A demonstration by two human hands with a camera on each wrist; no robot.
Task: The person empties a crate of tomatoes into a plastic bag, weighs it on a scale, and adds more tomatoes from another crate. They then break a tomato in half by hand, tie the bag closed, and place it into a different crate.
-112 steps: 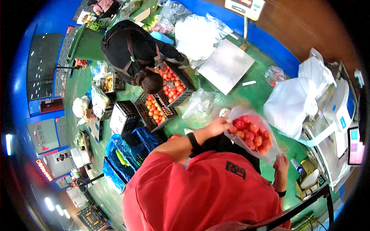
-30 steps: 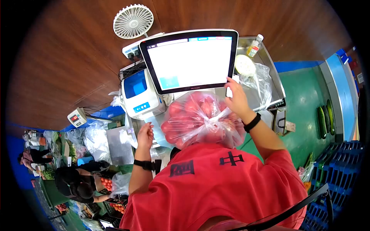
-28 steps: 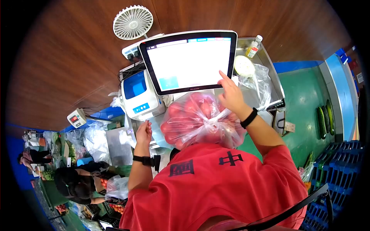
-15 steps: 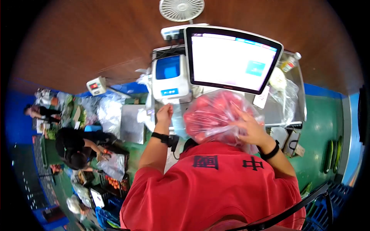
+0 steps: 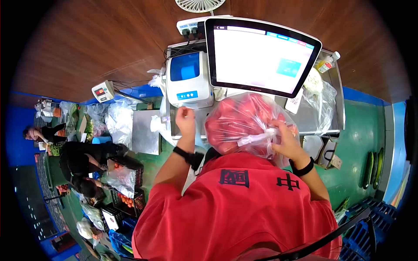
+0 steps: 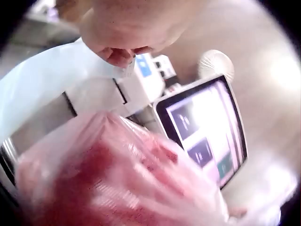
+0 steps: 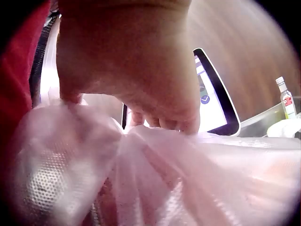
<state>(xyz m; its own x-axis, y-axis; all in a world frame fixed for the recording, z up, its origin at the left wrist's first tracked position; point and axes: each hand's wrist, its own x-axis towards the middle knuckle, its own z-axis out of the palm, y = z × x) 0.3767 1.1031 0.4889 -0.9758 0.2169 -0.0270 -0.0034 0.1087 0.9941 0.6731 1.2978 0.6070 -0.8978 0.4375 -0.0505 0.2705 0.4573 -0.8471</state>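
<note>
A tied clear plastic bag of tomatoes (image 5: 235,122) rests on the counter against the person's red shirt. My right hand (image 5: 287,141) grips the bag at its gathered white neck, thumb and fingers on either side. In the right wrist view the fingertips are partly hidden by the bunched plastic. My left hand (image 5: 186,122) is at the front of the white and blue label printer (image 5: 188,78), fingers curled. In the left wrist view its fingertips pinch a small white label (image 6: 128,67) by the printer. A touchscreen (image 5: 261,56) stands behind the bag.
A thin plastic bag (image 5: 321,106) and a clear bottle (image 5: 326,63) lie right on the metal counter (image 5: 335,91). A fan (image 5: 199,4) is behind. Left on the floor are a platform scale (image 5: 146,132), tomato crates (image 5: 128,200) and a bending person (image 5: 78,163).
My right hand has left the touchscreen, where one finger pointed, and come down onto the bag's neck. My left hand has stayed by the printer. The view has shifted.
</note>
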